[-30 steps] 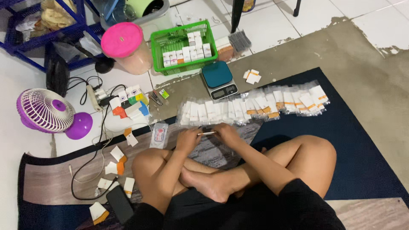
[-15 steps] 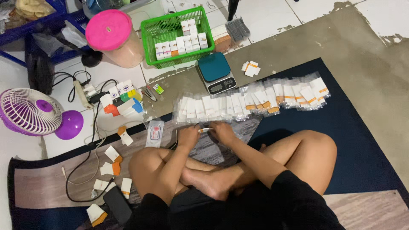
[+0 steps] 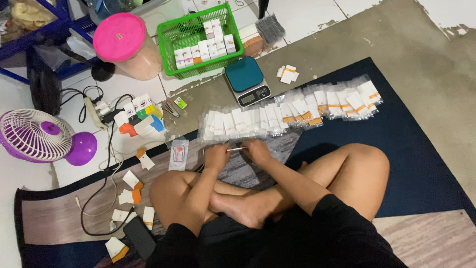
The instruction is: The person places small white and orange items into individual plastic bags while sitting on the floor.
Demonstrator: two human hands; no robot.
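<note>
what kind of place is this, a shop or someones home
Most likely a home floor used for small packing work. The person sits cross-legged on a rug, a row of clear packets lies beside a small scale, and a purple fan stands nearby.

A purple fan (image 3: 37, 136) is sitting off to my side, near a power strip (image 3: 96, 110). Ahead, a green basket (image 3: 171, 42) is holding small boxes (image 3: 204, 43), beside a pink-lidded jar (image 3: 121, 39) and a scale (image 3: 246, 87).
</note>
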